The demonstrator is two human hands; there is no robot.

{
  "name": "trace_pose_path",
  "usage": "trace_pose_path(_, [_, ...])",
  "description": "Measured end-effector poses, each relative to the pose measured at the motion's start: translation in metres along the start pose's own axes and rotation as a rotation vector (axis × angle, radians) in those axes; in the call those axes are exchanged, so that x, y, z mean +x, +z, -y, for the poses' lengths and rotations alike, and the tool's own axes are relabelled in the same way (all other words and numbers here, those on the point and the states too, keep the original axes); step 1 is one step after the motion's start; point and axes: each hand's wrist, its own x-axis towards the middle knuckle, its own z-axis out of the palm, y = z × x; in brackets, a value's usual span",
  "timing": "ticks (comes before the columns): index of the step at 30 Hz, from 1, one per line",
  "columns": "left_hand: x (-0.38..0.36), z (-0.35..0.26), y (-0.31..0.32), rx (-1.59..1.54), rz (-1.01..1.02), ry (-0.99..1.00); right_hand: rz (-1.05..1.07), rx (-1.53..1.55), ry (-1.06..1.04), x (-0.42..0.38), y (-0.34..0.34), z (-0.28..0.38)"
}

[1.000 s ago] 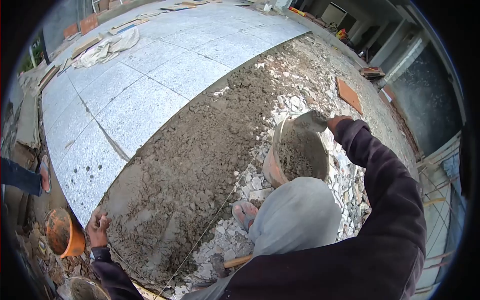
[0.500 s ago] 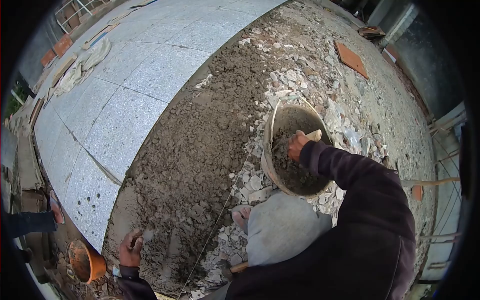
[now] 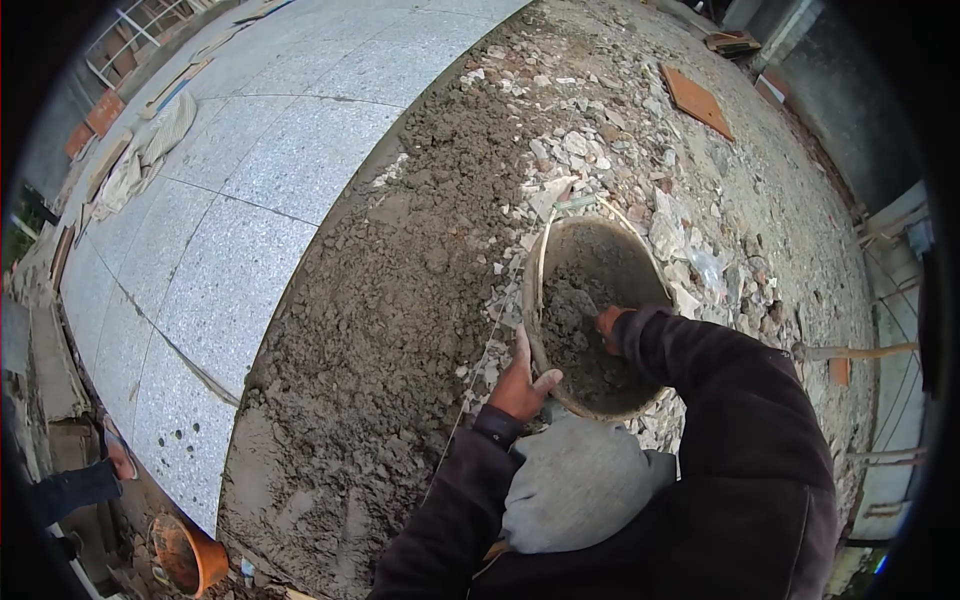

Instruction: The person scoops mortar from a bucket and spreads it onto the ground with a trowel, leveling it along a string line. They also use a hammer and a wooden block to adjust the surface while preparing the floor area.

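Observation:
A bucket (image 3: 660, 270) holding wet grey mortar (image 3: 575, 345) stands on the rubble just ahead of my knee. My right hand (image 3: 610, 328) reaches inside, closed on a trowel whose blade (image 3: 572, 300) is smeared with mortar; its wooden handle is hidden by the hand and sleeve. At the bucket's near left side is my left hand (image 3: 522, 388), thumb and fingers apart, beside or against the outer wall; contact is hard to tell. A bed of rough mortar (image 3: 380, 300) spreads to the left of the bucket.
Speckled tiles (image 3: 270, 170) border the mortar bed on the left. A taut string (image 3: 455, 425) runs along its right edge. An orange bucket (image 3: 205, 565) stands lower left, near another person's foot (image 3: 120, 455). A reddish tile (image 3: 697, 102) lies on the rubble.
My left hand has come from the lower left over the mortar bed to the bucket's side. My right hand has shifted slightly down inside the bucket, and the trowel handle is no longer visible.

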Motion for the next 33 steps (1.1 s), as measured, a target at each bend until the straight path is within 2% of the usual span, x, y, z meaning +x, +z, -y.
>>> trace_pose_path(2, [0.007, -0.012, 0.008, -0.066, 0.028, -0.068, -0.016, 0.078, 0.066, -0.011, 0.002, 0.017])
trace_pose_path(5, [0.003, -0.005, 0.010, -0.132, 0.068, -0.051, 0.020, 0.225, 0.103, -0.029, 0.007, 0.042])
trace_pose_path(8, [0.008, 0.003, 0.012, -0.220, 0.084, -0.024, -0.024, 0.278, 0.125, -0.042, 0.008, 0.051])
trace_pose_path(11, [0.010, 0.006, 0.014, -0.341, 0.080, 0.000, -0.059, 0.538, 0.156, -0.078, -0.004, 0.066])
trace_pose_path(15, [0.012, -0.009, 0.011, -0.428, 0.040, 0.018, -0.185, 0.575, 0.117, -0.093, 0.004, 0.068])
trace_pose_path(19, [0.008, -0.005, 0.010, -0.422, -0.059, 0.050, -0.006, 0.819, 0.200, -0.122, -0.019, 0.068])
trace_pose_path(20, [0.005, -0.003, 0.008, -0.400, -0.051, 0.004, 0.072, 0.928, 0.233, -0.129, -0.024, 0.070])
trace_pose_path(21, [-0.001, -0.010, 0.005, -0.255, -0.068, -0.076, -0.160, 0.734, 0.031, -0.132, -0.016, 0.067])
trace_pose_path(22, [-0.005, -0.002, 0.009, -0.167, -0.175, 0.029, -0.280, 0.814, -0.061, -0.130, 0.001, 0.060])
trace_pose_path(23, [-0.016, -0.010, 0.004, -0.088, -0.182, -0.026, -0.242, 0.732, -0.077, -0.129, 0.004, 0.052])
trace_pose_path(24, [-0.025, -0.006, 0.004, -0.028, -0.228, 0.005, -0.206, 0.650, -0.095, -0.128, 0.007, 0.044])
trace_pose_path(25, [-0.033, 0.003, 0.008, -0.074, -0.262, -0.004, -0.303, 0.868, -0.153, -0.121, 0.039, 0.029])
trace_pose_path(26, [-0.048, 0.007, 0.008, -0.064, -0.332, -0.004, -0.307, 0.853, -0.172, -0.128, 0.033, 0.027])
trace_pose_path(28, [-0.084, 0.024, -0.001, -0.155, -0.305, -0.045, -0.330, 0.827, -0.184, -0.150, 0.002, 0.045])
trace_pose_path(30, [-0.130, 0.032, -0.022, 0.020, -0.366, -0.058, -0.346, 0.808, -0.187, -0.160, -0.010, 0.047])
trace_pose_path(32, [-0.165, 0.046, -0.050, -0.005, -0.458, -0.191, -0.374, 0.807, -0.159, -0.161, -0.013, 0.040])
trace_pose_path(33, [-0.180, 0.046, -0.063, -0.043, -0.600, -0.222, -0.353, 0.663, -0.171, -0.169, -0.039, 0.067])
